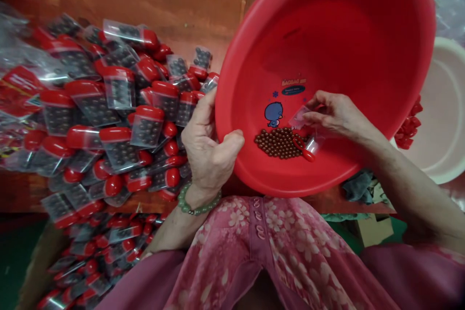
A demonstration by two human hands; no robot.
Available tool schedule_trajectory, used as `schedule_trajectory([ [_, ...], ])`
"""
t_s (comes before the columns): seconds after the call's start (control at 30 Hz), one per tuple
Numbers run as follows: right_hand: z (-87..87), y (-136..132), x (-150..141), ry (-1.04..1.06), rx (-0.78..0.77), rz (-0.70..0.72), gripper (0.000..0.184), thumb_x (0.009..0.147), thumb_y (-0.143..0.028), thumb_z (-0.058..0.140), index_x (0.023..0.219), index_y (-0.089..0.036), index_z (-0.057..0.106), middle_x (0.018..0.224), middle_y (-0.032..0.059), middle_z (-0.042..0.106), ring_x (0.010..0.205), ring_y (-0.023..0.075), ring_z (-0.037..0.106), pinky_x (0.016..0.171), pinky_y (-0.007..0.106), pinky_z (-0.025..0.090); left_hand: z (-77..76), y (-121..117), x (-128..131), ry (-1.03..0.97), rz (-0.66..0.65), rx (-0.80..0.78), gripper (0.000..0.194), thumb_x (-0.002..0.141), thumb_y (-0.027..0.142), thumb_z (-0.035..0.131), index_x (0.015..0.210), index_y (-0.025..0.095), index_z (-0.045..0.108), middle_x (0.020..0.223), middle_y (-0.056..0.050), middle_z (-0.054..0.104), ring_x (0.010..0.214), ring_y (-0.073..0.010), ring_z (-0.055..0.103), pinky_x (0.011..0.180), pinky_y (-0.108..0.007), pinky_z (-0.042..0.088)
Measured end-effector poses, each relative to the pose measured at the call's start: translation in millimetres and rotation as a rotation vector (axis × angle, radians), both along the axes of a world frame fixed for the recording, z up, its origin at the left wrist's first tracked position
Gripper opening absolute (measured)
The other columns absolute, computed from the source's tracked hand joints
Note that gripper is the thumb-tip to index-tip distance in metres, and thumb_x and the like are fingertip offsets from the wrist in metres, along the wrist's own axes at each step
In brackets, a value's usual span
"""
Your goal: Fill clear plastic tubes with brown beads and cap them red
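A large red plastic basin is tilted towards me. My left hand grips its left rim, thumb over the edge. Inside the basin, my right hand pinches a small clear plastic piece between thumb and fingers. Just below that hand lies a cluster of small brown balls, gathered at the basin's lower side. A small red cap and a clear part beside it rest at the right end of the balls, partly under my right hand. A blue bird picture is printed on the basin floor.
Left of the basin, many clear containers with red caps, filled with dark balls, are heaped on the wooden table. More containers lie below the table edge. A white tub and red pieces are at right.
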State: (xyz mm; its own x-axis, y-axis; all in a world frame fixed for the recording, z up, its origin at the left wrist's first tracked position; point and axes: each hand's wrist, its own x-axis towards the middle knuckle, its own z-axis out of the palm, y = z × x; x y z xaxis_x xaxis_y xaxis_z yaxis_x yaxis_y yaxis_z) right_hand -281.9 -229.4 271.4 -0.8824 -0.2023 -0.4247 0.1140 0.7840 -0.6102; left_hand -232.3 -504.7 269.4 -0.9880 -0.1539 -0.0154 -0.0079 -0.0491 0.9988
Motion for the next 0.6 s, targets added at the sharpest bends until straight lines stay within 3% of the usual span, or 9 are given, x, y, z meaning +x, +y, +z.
schedule_trajectory([
  [0.07, -5.3, -10, 4, -0.067, -0.052, -0.068, 0.02, 0.085, -0.038, 0.069, 0.088, -0.021, 0.058, 0.091, 0.0088, 0.076, 0.077, 0.0241, 0.072, 0.063, 0.035, 0.057, -0.2, 0, -1, 0.013, -0.003, 0.0, 0.053, 0.073, 0.015, 0.064, 0.125, 0.025, 0.065, 0.118, 0.002, 0.074, 0.108, -0.0228, 0.07, 0.1, -0.041, 0.061],
  [0.23, -21.6, -31, 24, -0.141, -0.036, -0.04, 0.016, 0.082, -0.033, 0.071, 0.083, -0.02, 0.061, 0.079, 0.0045, 0.074, 0.07, 0.0193, 0.07, 0.06, 0.03, 0.055, -4.6, 3, -4, 0.044, -0.004, -0.023, 0.054, 0.072, 0.019, 0.062, 0.125, 0.024, 0.064, 0.123, -0.002, 0.072, 0.117, -0.0286, 0.069, 0.109, -0.048, 0.057],
  [0.4, -36.7, -36, 41, -0.519, -0.319, -0.26, 0.031, 0.072, -0.037, 0.088, 0.077, -0.019, 0.064, 0.067, 0.002, 0.072, 0.057, 0.0129, 0.067, 0.054, 0.024, 0.057, -5.4, 6, -4, 0.026, -0.002, -0.075, 0.058, 0.073, 0.021, 0.058, 0.13, 0.023, 0.062, 0.13, -0.005, 0.07, 0.128, -0.0338, 0.064, 0.11, -0.053, 0.056],
  [0.6, -38.1, -45, 37, -0.871, -0.517, -0.345, 0.048, 0.053, -0.044, 0.101, 0.075, -0.016, 0.068, 0.064, 0.0038, 0.074, 0.054, 0.0126, 0.07, 0.053, 0.02, 0.059, 2.5, 4, -4, -0.043, -0.024, -0.157, 0.054, 0.081, 0.022, 0.059, 0.135, 0.021, 0.059, 0.133, -0.002, 0.07, 0.132, -0.0286, 0.062, 0.113, -0.042, 0.056],
])
